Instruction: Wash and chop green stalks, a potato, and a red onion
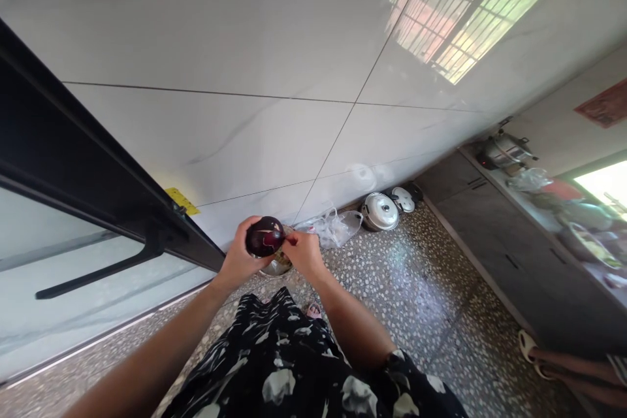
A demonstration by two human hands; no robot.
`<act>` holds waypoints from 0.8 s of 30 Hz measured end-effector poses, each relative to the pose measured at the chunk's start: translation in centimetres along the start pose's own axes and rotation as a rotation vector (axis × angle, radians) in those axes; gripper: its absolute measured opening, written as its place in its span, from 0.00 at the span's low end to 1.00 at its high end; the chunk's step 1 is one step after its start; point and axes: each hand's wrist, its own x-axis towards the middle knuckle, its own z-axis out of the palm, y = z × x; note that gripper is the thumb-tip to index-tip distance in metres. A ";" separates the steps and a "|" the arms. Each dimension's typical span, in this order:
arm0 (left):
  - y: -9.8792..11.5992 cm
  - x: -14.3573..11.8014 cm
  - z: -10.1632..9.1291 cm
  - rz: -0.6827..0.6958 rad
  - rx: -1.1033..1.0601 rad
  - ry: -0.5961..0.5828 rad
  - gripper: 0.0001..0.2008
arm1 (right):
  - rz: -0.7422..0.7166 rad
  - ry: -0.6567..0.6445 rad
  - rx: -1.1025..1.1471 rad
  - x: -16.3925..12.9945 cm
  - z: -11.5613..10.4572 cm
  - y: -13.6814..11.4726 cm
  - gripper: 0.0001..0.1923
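A glossy, dark purple round thing (262,243), by its look a red onion, rests in my left hand (238,260), whose fingers and thumb curl around its left side. Pale streaks and a brighter red patch mark its surface. My right hand (304,253) pinches at the onion's right edge with thumb and forefinger; what lies between the fingertips is too small to make out. Below both hands, a metal bowl (275,269) is partly hidden, with something yellowish at its rim.
Clear plastic bags (337,228) and a lidded metal pot (381,212) sit by the tiled wall. To the left is a dark-framed door with a black handle (98,271). Grey cabinets (494,241) run along the right, near another person's legs (578,369).
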 end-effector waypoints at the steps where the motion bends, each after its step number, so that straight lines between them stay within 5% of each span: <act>1: 0.0 0.0 0.0 0.018 0.020 -0.010 0.41 | 0.002 0.012 -0.021 0.1 0.1 0.0 0.09; 7: -0.6 0.6 -0.6 -0.013 -0.020 -0.071 0.43 | -0.025 0.088 0.118 1.1 0.2 0.4 0.04; 13: -0.6 1.3 -1.2 -0.224 -0.229 -0.241 0.40 | 0.055 -0.184 0.480 1.9 -0.5 0.7 0.06; 21: 0.6 1.0 -1.4 -0.285 -0.246 -0.208 0.39 | -0.199 -0.213 0.255 1.3 -1.5 0.5 0.11; 24: 0.6 0.7 -1.4 -0.281 -0.229 -0.236 0.38 | -0.246 -0.056 0.086 1.1 -1.5 0.3 0.07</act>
